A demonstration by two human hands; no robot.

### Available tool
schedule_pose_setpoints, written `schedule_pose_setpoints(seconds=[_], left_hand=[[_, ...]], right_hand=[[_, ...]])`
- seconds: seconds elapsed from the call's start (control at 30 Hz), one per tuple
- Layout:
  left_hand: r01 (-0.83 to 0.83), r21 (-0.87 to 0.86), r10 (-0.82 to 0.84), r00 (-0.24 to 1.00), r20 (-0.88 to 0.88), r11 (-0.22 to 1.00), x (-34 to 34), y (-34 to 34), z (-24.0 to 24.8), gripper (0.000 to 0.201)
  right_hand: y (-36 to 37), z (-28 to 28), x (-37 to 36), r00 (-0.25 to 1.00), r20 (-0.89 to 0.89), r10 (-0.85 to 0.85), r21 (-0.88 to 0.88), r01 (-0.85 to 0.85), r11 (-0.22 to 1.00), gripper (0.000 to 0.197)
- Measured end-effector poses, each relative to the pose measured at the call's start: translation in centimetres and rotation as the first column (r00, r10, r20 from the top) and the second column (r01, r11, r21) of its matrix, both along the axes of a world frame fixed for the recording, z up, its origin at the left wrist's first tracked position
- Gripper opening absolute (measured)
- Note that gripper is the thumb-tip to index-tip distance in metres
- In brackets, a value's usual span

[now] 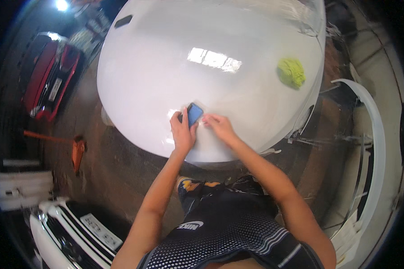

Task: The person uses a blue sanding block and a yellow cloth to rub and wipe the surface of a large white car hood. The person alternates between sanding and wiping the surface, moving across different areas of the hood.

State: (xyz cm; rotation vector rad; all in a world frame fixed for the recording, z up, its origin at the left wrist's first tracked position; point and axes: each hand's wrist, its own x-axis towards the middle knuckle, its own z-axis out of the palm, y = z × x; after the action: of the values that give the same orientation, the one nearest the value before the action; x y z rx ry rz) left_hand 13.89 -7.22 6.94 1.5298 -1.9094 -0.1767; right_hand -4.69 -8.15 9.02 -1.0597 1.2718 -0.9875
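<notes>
Over the near part of a glossy white car hood (157, 85), my left hand (182, 132) is closed around a small rectangular block (194, 114) with a blue face and a dark edge; its exact kind is unclear. My right hand (219, 125) is just right of the block. Its fingers are drawn together in a pinch, and whatever may be between them is too small to make out. A crumpled yellow-green cloth (292, 72) lies on the right side of the hood.
A dark oblong patch (123, 21) shows at the hood's far left. A red car (51, 83) stands at the left, with an orange stand (77, 152) nearer. A white car front (63, 233) is at lower left. A curved white panel (376, 148) rises at the right.
</notes>
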Motion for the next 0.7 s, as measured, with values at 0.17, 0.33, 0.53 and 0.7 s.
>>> schedule_pose_setpoints(seconds=[0.17,0.33,0.53,0.7], left_hand=[[-0.269,0.139,0.282,0.955,-0.086,0.953,-8.9,1.5,0.8,0.068],[0.080,0.193,-0.071,0.996,-0.053,0.978,-17.8,4.4,0.2,0.066],[-0.878,-0.013,0.878,0.477,0.034,0.478,12.1,-0.6,-2.0,0.034],[-0.745,0.173,0.764,0.614,-0.202,0.644,-6.1,1.6,-2.7,0.055]], right_hand=[[-3.6,1.0,-10.6,0.728,-0.586,-0.357,-0.661,-0.173,0.730,0.018],[-11.5,2.7,-16.5,0.478,-0.790,-0.383,-0.609,-0.537,0.584,0.033],[-13.6,2.1,-11.9,0.300,-0.845,-0.443,-0.510,-0.699,0.501,0.051],[-15.9,1.4,-9.4,0.212,-0.875,-0.435,-0.440,-0.722,0.533,0.056]])
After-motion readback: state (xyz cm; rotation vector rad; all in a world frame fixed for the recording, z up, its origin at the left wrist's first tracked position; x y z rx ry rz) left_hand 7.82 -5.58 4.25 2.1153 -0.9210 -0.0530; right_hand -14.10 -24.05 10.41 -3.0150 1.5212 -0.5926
